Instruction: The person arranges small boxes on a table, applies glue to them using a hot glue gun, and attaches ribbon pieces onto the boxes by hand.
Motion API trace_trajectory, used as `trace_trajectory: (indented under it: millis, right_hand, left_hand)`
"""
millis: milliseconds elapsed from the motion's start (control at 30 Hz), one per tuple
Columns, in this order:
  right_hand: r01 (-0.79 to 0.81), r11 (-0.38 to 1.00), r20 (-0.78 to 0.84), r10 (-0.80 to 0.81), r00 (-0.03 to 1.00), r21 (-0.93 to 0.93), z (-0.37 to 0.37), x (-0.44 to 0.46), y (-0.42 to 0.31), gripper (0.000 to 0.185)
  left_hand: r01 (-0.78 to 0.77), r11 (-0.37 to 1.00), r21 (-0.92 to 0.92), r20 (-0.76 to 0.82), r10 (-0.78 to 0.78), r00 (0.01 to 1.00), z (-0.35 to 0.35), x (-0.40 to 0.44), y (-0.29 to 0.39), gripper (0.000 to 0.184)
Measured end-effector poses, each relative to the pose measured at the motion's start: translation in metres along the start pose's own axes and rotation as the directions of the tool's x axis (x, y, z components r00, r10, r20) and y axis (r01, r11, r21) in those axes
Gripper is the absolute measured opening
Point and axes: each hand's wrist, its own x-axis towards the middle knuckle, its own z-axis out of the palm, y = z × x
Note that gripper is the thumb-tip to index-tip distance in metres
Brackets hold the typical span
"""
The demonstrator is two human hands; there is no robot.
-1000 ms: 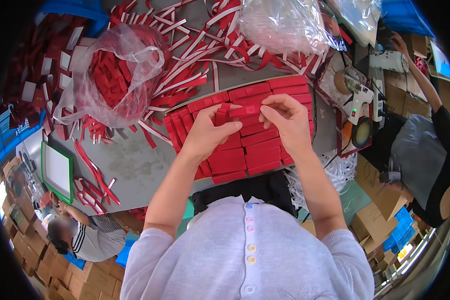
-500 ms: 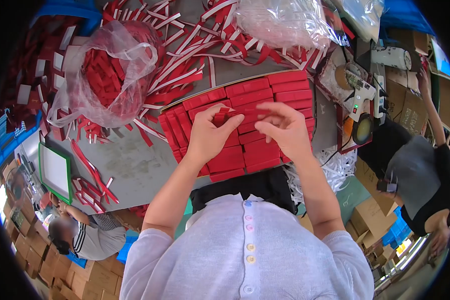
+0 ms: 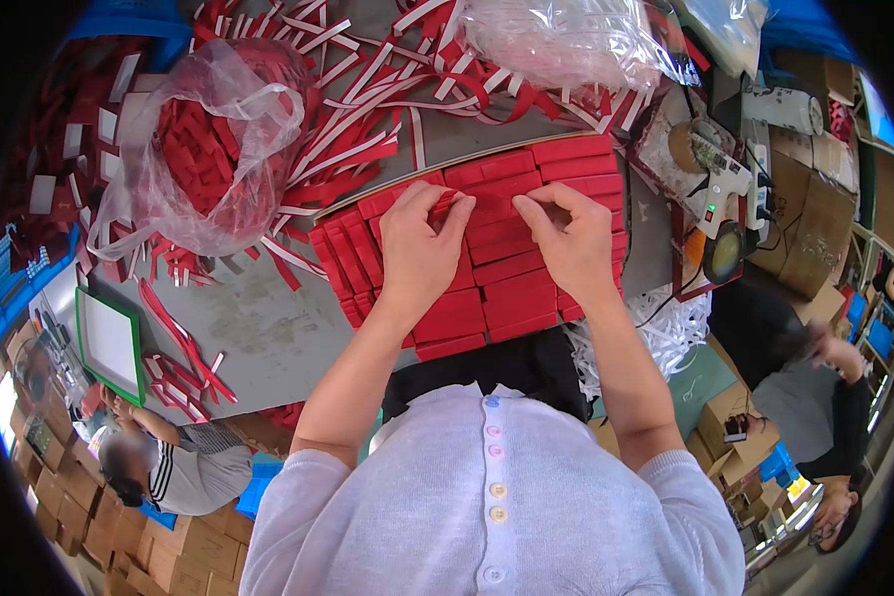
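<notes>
Both of my hands are over a box of stacked red folded ribbon pieces point(image 3: 512, 260), packed in rows. My left hand point(image 3: 422, 243) has its fingers closed in a pinch, with a small red ribbon piece point(image 3: 445, 205) showing between the thumb and forefinger. A short way to its right, my right hand point(image 3: 574, 233) is closed too, thumb tip against the fingers. Whatever it pinches is hidden against the red rows behind. The box's thin rim point(image 3: 437, 167) shows along the far side.
Loose red-and-white ribbon strips point(image 3: 368, 129) cover the table's back. A plastic bag of red pieces point(image 3: 204, 149) stands left, near a green-edged tray point(image 3: 109, 343). At right are a glue gun point(image 3: 717, 184) and white paper shreds point(image 3: 656, 343). Two people work nearby.
My right hand has gone from spread fingers to a closed pinch. My left hand still pinches the red piece and has shifted slightly. The person at the right has changed posture.
</notes>
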Motion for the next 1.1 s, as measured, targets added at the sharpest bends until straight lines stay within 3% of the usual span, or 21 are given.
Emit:
trace_trajectory:
  millis: [100,267,367,433,500,600,733,800,933,1000,1100]
  right_hand:
    - [0.033,0.999,-0.052,-0.034,0.998,-0.028,-0.001,0.003,0.0,0.012]
    - [0.136,0.991,0.066,-0.135,0.989,-0.006,-0.006,0.003,-0.003,0.01]
    - [0.125,0.992,0.081,-0.125,0.989,0.005,-0.006,0.002,-0.003,0.009]
    - [0.108,0.994,0.077,-0.107,0.991,-0.005,-0.005,0.003,-0.002,0.009]
    - [0.088,0.996,-0.089,-0.091,0.992,-0.033,0.001,0.003,0.002,0.011]
    - [0.094,0.992,-0.203,-0.108,0.973,-0.08,0.008,0.006,0.001,0.013]
    - [0.093,0.983,-0.249,-0.132,0.96,-0.161,0.012,0.012,0.008,0.017]
    - [0.232,0.839,-0.201,-0.369,0.908,-0.491,0.009,0.015,0.012,0.022]
    - [0.26,0.817,-0.234,-0.426,0.874,-0.515,0.0,0.009,0.013,0.024]
    - [0.439,0.669,-0.057,-0.583,0.811,-0.6,-0.005,0.006,0.015,0.025]
    - [0.482,0.641,0.071,-0.557,0.827,-0.597,-0.003,0.0,0.015,0.028]
  left_hand:
    - [-0.09,0.994,0.066,-0.063,0.094,0.994,0.001,0.001,0.0,0.015]
    - [-0.184,0.974,0.13,0.071,0.176,0.982,-0.006,0.001,0.001,0.012]
    - [-0.077,0.977,0.198,0.135,0.051,0.99,-0.012,0.002,0.001,0.013]
    - [-0.091,0.971,0.219,0.107,0.069,0.992,-0.009,0.002,-0.002,0.013]
    - [-0.103,0.965,0.241,0.08,0.086,0.993,-0.006,0.003,-0.004,0.014]
    - [-0.142,0.944,0.299,0.024,0.141,0.99,0.001,0.005,-0.005,0.015]
    - [-0.18,0.882,0.435,0.001,0.199,0.98,0.008,0.011,-0.008,0.017]
    - [-0.179,0.86,0.477,0.012,0.198,0.98,0.008,0.013,-0.005,0.017]
    - [-0.151,0.942,0.298,-0.094,0.187,0.978,-0.008,0.014,-0.002,0.014]
    - [-0.095,0.976,0.197,-0.171,0.129,0.977,-0.02,0.016,-0.001,0.009]
    - [-0.076,0.972,0.222,-0.192,0.12,0.974,-0.032,0.017,-0.007,0.009]
